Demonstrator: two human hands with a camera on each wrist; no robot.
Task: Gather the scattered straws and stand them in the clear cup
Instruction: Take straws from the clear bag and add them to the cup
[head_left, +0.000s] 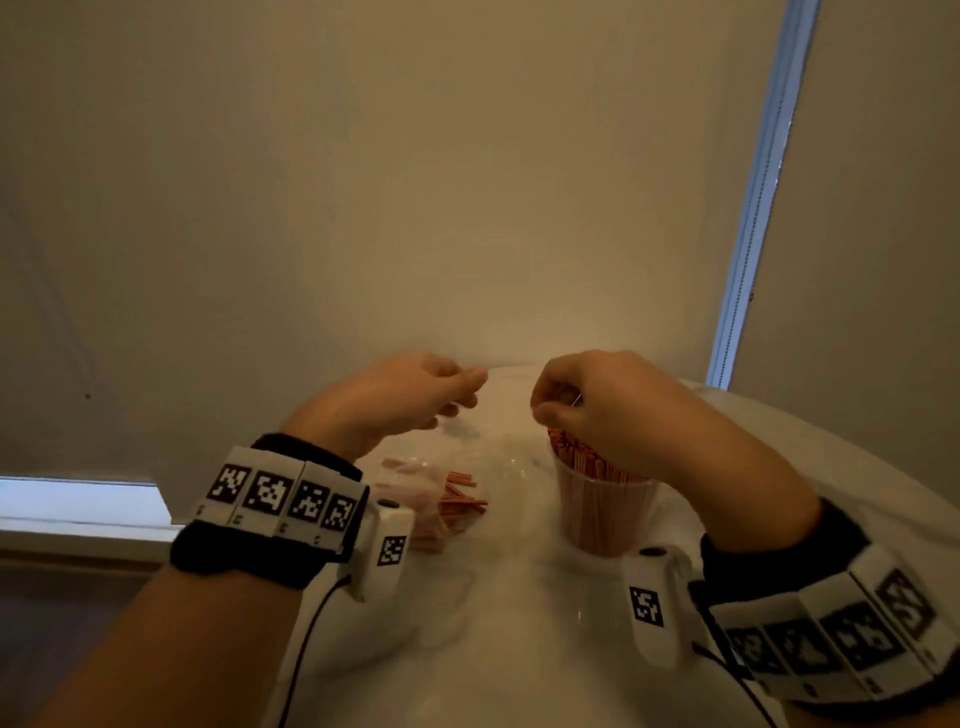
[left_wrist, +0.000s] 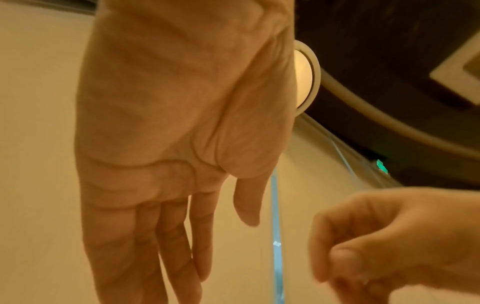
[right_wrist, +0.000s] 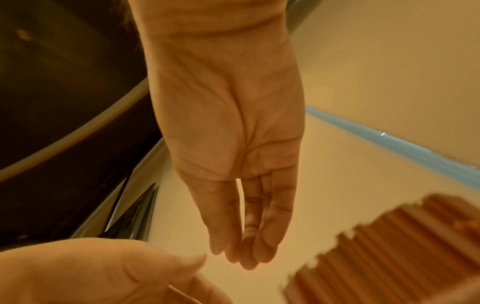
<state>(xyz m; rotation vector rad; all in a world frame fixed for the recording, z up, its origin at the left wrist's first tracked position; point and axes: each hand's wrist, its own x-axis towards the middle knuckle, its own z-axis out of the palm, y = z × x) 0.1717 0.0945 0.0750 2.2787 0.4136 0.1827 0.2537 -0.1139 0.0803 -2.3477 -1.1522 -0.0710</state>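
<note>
**Both hands raised above a cup packed with straws**

A clear cup (head_left: 602, 512) stands upright on the white worktop (head_left: 519, 623), crammed with red straws (head_left: 576, 457) whose tops rise above its rim. To its left, well apart, a small heap of loose straws (head_left: 460, 501) lies flat on the worktop, partly under a crumpled clear wrapper (head_left: 410, 480).

The right hand (head_left: 597, 405) hovers directly over the cup's straws. From the head view its fingers (head_left: 545, 413) look bunched and bent downward, with a thin pale sliver showing between them; the right wrist view shows them lying close together and nearly straight, pointing down. Whether they pinch anything cannot be told.

The left hand (head_left: 405, 400) is lifted above the worktop, between the heap and the cup but higher than both. Its thumb and forefinger tips (head_left: 470, 376) are close together, reaching toward the right hand; the other fingers hang loosely, nearly straight in the left wrist view. Nothing clear shows in its grip.

Both wrists carry black bands with white marker blocks (head_left: 280, 493).
</note>
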